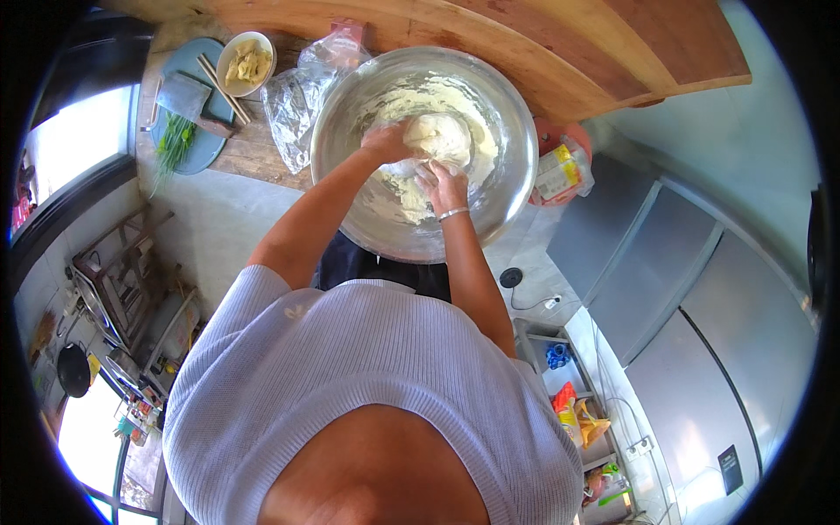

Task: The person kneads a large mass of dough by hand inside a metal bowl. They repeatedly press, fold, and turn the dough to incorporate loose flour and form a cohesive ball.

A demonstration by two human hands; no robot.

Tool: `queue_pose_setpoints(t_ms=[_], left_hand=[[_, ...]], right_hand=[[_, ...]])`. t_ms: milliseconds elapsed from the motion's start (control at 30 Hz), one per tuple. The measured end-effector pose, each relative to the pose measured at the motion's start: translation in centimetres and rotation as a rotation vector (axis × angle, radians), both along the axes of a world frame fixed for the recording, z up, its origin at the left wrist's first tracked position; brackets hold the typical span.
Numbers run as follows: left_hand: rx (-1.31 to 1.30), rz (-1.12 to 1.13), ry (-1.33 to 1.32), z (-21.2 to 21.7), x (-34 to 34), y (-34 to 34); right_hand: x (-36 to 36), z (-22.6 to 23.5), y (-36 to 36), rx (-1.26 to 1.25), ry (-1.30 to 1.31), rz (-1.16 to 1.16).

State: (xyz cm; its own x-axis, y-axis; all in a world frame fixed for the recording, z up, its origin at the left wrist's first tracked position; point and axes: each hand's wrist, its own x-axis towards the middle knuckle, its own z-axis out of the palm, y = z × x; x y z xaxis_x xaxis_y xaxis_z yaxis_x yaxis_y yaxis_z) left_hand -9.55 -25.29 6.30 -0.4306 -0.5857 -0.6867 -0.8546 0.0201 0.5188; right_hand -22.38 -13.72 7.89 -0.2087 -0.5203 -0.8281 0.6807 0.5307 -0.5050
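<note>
A pale lump of dough [440,136] lies in a big metal bowl [512,197], with loose flour and smears of dough spread over the bottom and walls around it. My left hand [387,143] grips the dough at its left side, and its fingertips are partly hidden. At the dough's near edge, my right hand [444,186] has its fingers bent and closed on it. Flour coats the fingers, and a bracelet [453,213] circles my right wrist.
Left of the bowl, crumpled clear plastic [296,109] lies on the wooden table [262,156]. Beyond it are a small bowl [247,63] of yellowish pieces, chopsticks [223,89], and a blue board [206,153] bearing a cleaver [184,94] and chopped greens [176,142]. A yellow-and-white packet [557,172] sits at the right.
</note>
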Motion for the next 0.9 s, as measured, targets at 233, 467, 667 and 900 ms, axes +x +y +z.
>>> queue_pose_setpoints(t_ms=[233, 467, 667, 900], left_hand=[[0.360, 0.660, 0.166, -4.1, 1.2, 8.0], [0.136, 0.429, -0.259, 0.9, -0.9, 5.8], [0.121, 0.416, -0.020, -3.2, 2.5, 6.4], [-0.161, 0.437, 0.115, -2.8, -0.2, 0.0]], right_hand=[[0.0, 2.0, 0.1, -0.203, 1.027, 0.869], [0.6, -4.4, -2.9, 0.181, 0.979, 1.189], [0.0, -6.4, -6.0, 0.421, 0.583, 1.074], [0.0, -2.3, 1.9, -0.170, 0.923, 1.050]])
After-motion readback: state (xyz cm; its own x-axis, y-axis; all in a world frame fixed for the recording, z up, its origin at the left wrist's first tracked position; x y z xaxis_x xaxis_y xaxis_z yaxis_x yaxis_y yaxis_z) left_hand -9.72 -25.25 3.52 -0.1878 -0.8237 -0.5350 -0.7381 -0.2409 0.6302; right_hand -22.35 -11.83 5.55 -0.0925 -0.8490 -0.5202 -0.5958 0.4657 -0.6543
